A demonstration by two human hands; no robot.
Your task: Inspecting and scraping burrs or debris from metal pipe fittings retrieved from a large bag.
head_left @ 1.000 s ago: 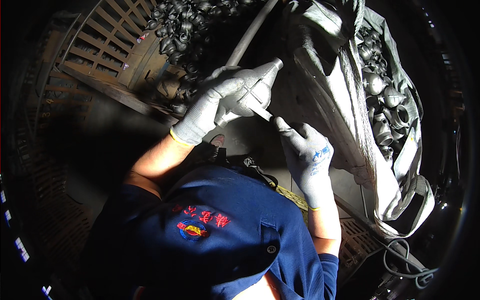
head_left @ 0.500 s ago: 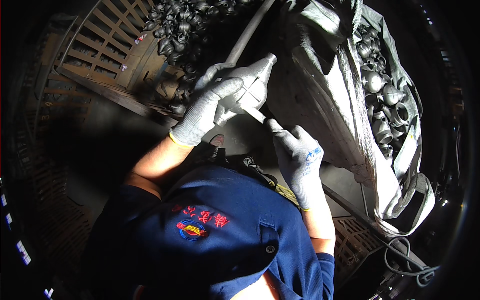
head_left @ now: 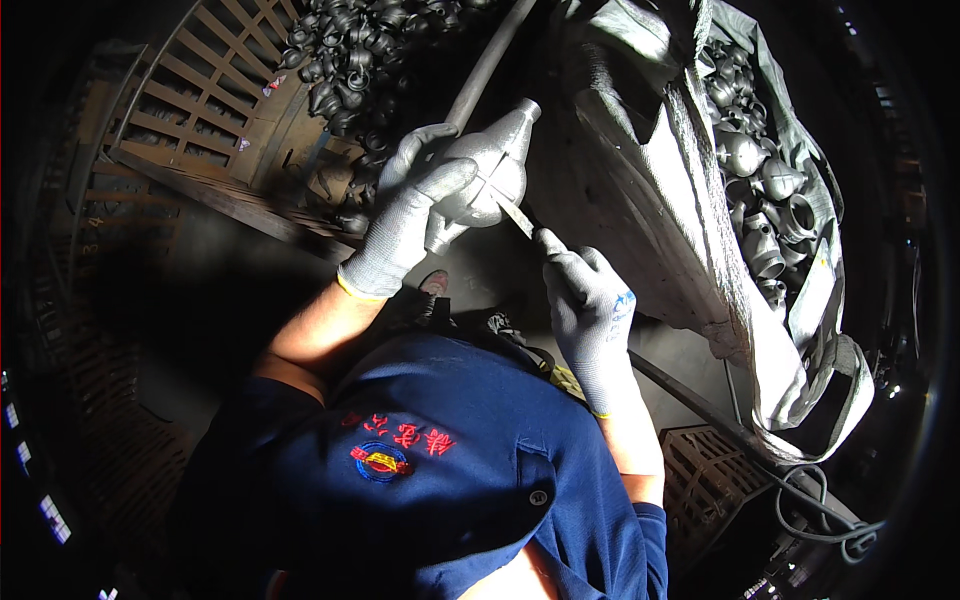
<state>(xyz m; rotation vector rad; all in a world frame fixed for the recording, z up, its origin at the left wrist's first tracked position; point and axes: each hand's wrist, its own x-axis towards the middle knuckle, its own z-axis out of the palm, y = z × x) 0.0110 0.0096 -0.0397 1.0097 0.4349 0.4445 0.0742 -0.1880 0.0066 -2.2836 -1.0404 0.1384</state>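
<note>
My left hand [head_left: 405,215], in a grey-coated work glove, grips a rounded grey metal casting [head_left: 508,178] by its left side. The casting looks like a valve or pipe-fitting body, with a bulging middle and a narrower neck at each end. It is held tilted in the air, its upper neck pointing up and right. My right hand [head_left: 590,305], gloved too, is closed around the lower end of a flat file [head_left: 516,216]. The file's narrow blade slants up-left, its tip against the bulge near a raised seam. The file's grip is hidden in my fist.
A large white woven sack [head_left: 650,190] stands at the right, with many grey castings [head_left: 770,180] in its open top. Beyond my left hand lies a heap of castings [head_left: 350,60] beside a slatted crate [head_left: 200,85]. A metal pole [head_left: 490,65] slants behind the casting. A hose [head_left: 830,535] coils lower right.
Both hands and the casting have shifted slightly left. The file has turned so its blade looks narrower, with its tip still at the casting's bulge.
</note>
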